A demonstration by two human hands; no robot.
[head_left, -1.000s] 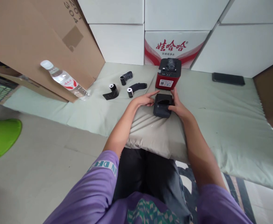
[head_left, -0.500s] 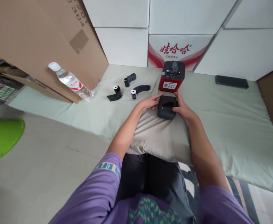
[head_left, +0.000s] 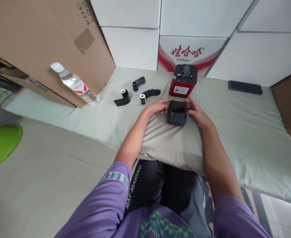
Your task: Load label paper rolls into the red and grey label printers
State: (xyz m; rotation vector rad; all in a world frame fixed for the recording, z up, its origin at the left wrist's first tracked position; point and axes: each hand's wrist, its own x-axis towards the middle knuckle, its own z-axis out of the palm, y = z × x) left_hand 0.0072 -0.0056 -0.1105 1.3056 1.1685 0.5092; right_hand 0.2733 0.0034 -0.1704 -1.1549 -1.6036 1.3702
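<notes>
A small dark mobile printer (head_left: 176,114) with a black strip of paper at its top slot lies flat on the cloth in front of me. My left hand (head_left: 158,107) is at its left side, index finger reaching to the top left corner and the other fingers curled against the edge. On the opposite side my right hand (head_left: 195,112) has thumb and fingers against the right edge. Just behind stands a red and black receipt printer (head_left: 182,81) with black paper on top. To the left lie three partly unrolled black paper rolls (head_left: 142,98), with white or dark cores.
A water bottle (head_left: 75,84) leans by a large cardboard box (head_left: 48,43) at left. White cartons (head_left: 192,16) form a wall behind. A black phone (head_left: 245,87) lies at the right rear. A green chair (head_left: 2,145) stands on the floor at left.
My right thumb has drawn back from the mobile printer's top face to its right edge. The left hand stays at the left side. The view has shifted slightly.
</notes>
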